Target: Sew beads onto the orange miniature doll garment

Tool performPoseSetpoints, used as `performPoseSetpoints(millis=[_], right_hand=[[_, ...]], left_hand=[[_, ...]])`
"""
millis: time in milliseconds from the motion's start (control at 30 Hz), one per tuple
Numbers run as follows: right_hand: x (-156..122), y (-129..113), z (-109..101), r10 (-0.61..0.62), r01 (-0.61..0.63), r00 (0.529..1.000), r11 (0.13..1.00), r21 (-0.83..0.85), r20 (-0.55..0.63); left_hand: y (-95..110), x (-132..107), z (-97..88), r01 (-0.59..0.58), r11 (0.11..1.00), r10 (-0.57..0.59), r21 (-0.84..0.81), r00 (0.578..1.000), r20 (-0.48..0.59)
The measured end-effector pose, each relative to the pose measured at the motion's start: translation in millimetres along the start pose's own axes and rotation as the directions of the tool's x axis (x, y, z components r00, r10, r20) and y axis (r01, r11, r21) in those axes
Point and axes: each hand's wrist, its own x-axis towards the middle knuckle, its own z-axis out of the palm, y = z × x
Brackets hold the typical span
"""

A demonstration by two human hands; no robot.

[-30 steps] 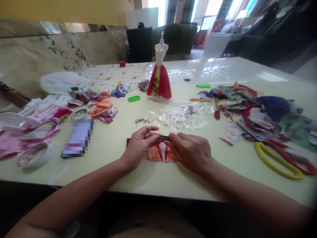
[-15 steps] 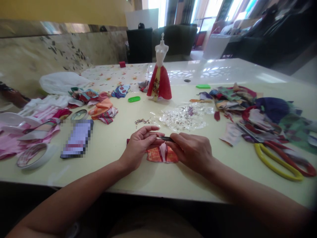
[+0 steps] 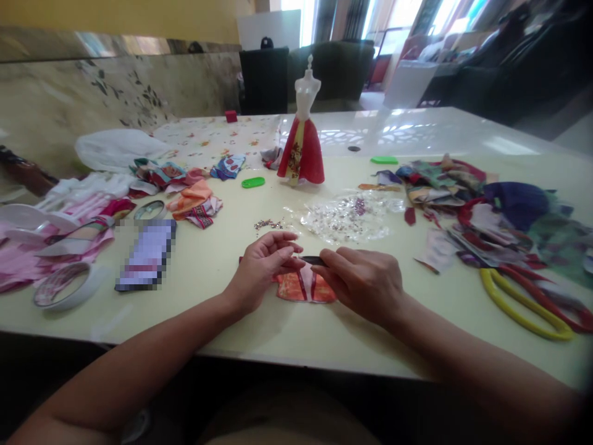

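Observation:
My right hand (image 3: 364, 278) grips dark, slim tweezers (image 3: 311, 260) whose tip points left. My left hand (image 3: 259, 269) is palm up beside that tip, its fingers curled in toward the thumb. Anything tiny between them is too small to make out. Below both hands lies a small orange garment piece (image 3: 296, 290) with dark red trim and a pale pink middle, partly hidden by the hands. Beyond my left hand is a little pile of beads (image 3: 269, 224). To its right, a clear plastic sheet (image 3: 343, 219) bears scattered sparkly bits.
A small white dress form (image 3: 303, 136) in a red and yellow skirt stands behind. Fabric scraps (image 3: 440, 185) and yellow-handled scissors (image 3: 523, 306) lie right. A phone (image 3: 147, 253), tape roll (image 3: 65, 285) and pink cloth (image 3: 13, 266) are left. Green pieces (image 3: 253, 182) lie farther back.
The view has shifted slightly. My left fingers and thumb have moved a little around the tweezers' tip, and more of the pink middle of the garment shows. The right hand keeps its grip.

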Motion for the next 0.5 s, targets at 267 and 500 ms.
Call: performPoseSetpoints(millis=[267,500], right_hand=[[0.5,3.3,-1.9,-0.036,0.036,0.999,0.999,-0.034,0.015],[2.0,2.7,-1.6,-0.058,0.059,0.998,0.998,-0.023,0.031]], left_hand=[[-1.1,1.0,-1.2,-0.036,0.999,0.034,0.030,0.997,0.068],[-3.0,2.0,-2.2,-0.071,0.996,0.067,0.051,0.994,0.085]])
